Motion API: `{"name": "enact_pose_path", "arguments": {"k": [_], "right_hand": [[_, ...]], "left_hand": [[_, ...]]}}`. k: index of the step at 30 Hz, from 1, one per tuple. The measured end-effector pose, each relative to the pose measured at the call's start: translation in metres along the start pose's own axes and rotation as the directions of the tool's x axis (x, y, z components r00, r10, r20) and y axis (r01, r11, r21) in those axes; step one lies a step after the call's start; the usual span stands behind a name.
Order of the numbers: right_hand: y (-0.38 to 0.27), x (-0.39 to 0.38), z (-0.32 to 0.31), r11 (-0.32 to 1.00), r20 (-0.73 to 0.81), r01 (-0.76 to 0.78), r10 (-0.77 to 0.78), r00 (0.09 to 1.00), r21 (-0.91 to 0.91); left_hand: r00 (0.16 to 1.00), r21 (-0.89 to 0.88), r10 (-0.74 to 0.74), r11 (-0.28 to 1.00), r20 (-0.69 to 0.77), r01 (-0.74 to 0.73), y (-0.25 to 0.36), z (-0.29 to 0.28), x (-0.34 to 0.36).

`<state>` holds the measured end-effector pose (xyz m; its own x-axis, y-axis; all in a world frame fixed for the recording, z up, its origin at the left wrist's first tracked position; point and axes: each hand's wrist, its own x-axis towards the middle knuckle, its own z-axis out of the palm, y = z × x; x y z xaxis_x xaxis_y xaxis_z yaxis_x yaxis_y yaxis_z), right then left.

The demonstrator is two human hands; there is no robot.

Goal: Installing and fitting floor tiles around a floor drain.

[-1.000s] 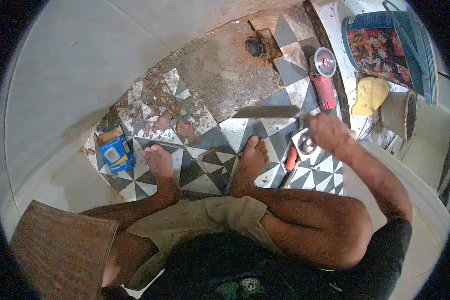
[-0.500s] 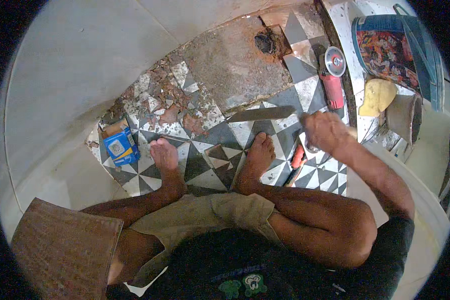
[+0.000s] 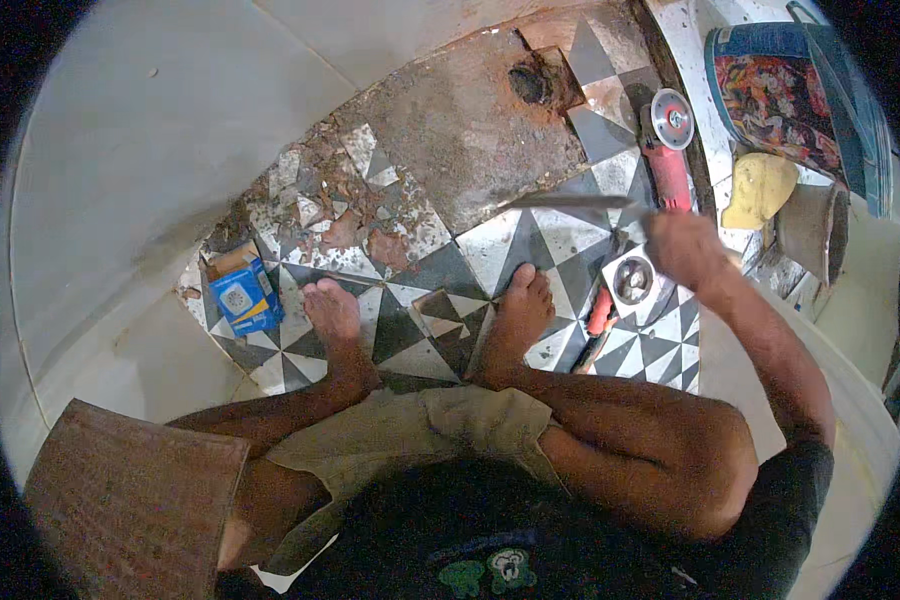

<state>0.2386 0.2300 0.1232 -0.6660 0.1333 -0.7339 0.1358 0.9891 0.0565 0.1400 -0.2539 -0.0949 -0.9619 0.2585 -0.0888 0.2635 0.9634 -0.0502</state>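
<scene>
My right hand [image 3: 685, 248] is closed round the handle of a trowel [image 3: 570, 201], blurred by motion. Its long flat blade points left, just above the edge where patterned tiles meet a bare patch [image 3: 480, 130] of floor. The handle's pale end shows behind my fist. My left hand is out of sight; at the lower left a brown ribbed-back tile [image 3: 135, 490] is raised beside my left thigh. Close below my right hand lies a square drain piece with a round metal centre [image 3: 632, 282], next to a red-handled tool [image 3: 599, 314].
A red angle grinder [image 3: 667, 170] with a disc lies at the right. Beyond it are a paint bucket [image 3: 775, 95], a yellow sponge-like piece [image 3: 758, 190] and a pipe section [image 3: 810, 230]. Broken tile rubble [image 3: 340, 215] and a blue box [image 3: 243, 293] lie left. A hole [image 3: 532, 85] opens far back.
My right hand has shifted right and slightly toward me with the trowel, uncovering the drain piece. The blade has moved right and turned more level. The raised tile stays almost in place.
</scene>
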Motion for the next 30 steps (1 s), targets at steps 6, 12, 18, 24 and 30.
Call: {"name": "enact_pose_path", "arguments": {"k": [6, 12, 18, 24, 30], "right_hand": [[0.021, -0.020, -0.034, 0.994, -0.084, -0.091, 0.086, 0.993, -0.057], [0.027, -0.006, -0.018, 0.984, -0.109, -0.097, 0.080, 0.991, -0.152], [0.010, -0.005, -0.027, 0.987, -0.081, -0.008, -0.005, 0.997, -0.158], [0.052, -0.012, -0.023, 0.966, -0.008, -0.166, 0.168, 0.986, -0.200], [0.039, -0.024, -0.035, 0.969, -0.043, -0.161, 0.155, 0.987, -0.187]], "left_hand": [[0.978, -0.294, -0.207, 0.935, 0.002, 0.198, 0.011, -0.003, 0.008], [0.997, -0.125, -0.066, 0.990, -0.042, 0.060, -0.001, 0.019, 0.003], [0.979, -0.192, -0.063, 0.981, -0.194, 0.025, -0.018, 0.025, 0.000], [0.957, -0.409, -0.285, 0.867, 0.060, 0.284, 0.016, -0.008, 0.012], [0.999, -0.353, -0.034, 0.935, -0.012, 0.028, -0.007, 0.019, 0.006]]}}
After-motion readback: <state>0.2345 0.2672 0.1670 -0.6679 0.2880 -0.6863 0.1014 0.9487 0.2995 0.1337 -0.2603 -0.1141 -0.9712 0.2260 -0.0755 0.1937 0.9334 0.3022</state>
